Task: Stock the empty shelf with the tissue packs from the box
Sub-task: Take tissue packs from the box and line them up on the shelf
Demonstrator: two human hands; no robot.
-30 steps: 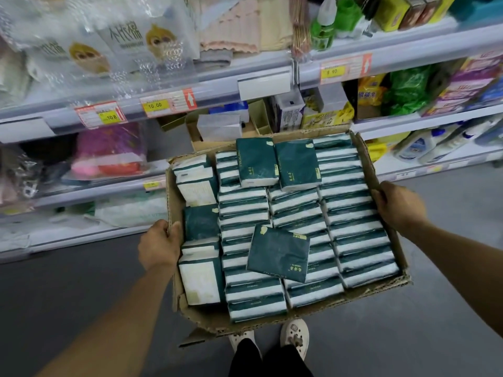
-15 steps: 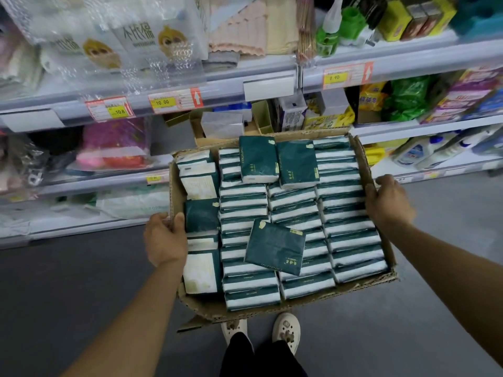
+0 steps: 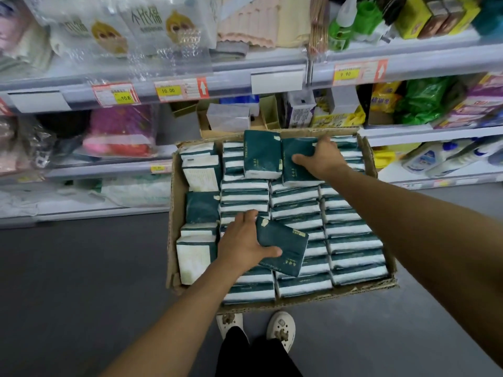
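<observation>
Under right hand (image 3: 322,159), tissue pack (image 3: 299,161) half hidden

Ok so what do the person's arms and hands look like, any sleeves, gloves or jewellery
Both forearms are bare as far up as the picture shows: no sleeves reach into view. The left hand and right hand wear no gloves, and no watch, ring or bracelet shows on them. No markings are visible on either arm.

I am reading "10.00" on the yellow-and-red price tag (image 3: 181,90) on the upper shelf rail, "10.8" on its left neighbour (image 3: 116,94), and "9.90" on the upper-right tag (image 3: 359,71).
</observation>
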